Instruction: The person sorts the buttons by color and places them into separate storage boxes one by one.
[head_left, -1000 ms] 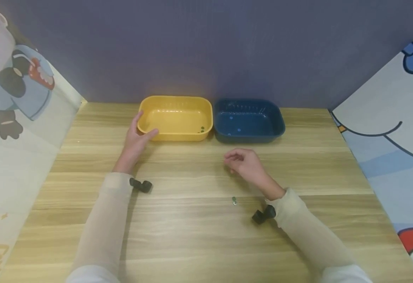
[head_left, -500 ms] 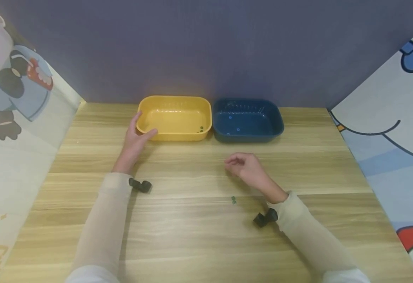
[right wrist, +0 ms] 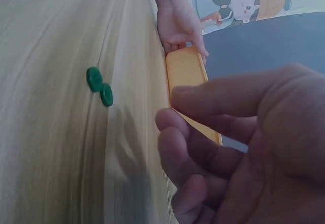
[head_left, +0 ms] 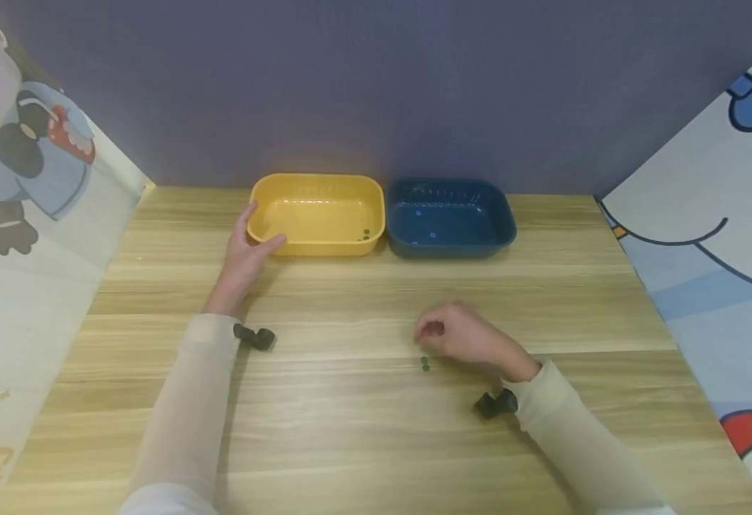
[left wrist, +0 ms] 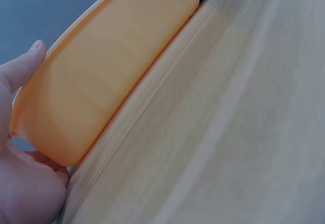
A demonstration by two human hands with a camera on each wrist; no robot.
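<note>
My left hand (head_left: pixel 242 254) grips the left end of the yellow plastic basin (head_left: pixel 314 249). Its thumb lies at the front rim and the other fingers go round the end wall, partly hidden in the left wrist view. Two small green buttons (right wrist: pixel 94 79) lie side by side, touching, on the wooden table. Just behind them in the head view, my right hand (head_left: pixel 462 335) hovers low with loosely bent fingers. Thumb and fingertips (right wrist: pixel 184 98) are close together in the right wrist view, with nothing visible between them.
Several green pieces (head_left: pixel 366 232) lie in the yellow basin's front right corner. A dark blue basin (head_left: pixel 451 252) stands right beside it, holding small blue round pieces (head_left: pixel 432 235). A grey-blue wall (head_left: pixel 376 93) rises behind both basins.
My right hand has moved back from near the blue basin toward the two green buttons. My left hand has stayed on the yellow basin.
</note>
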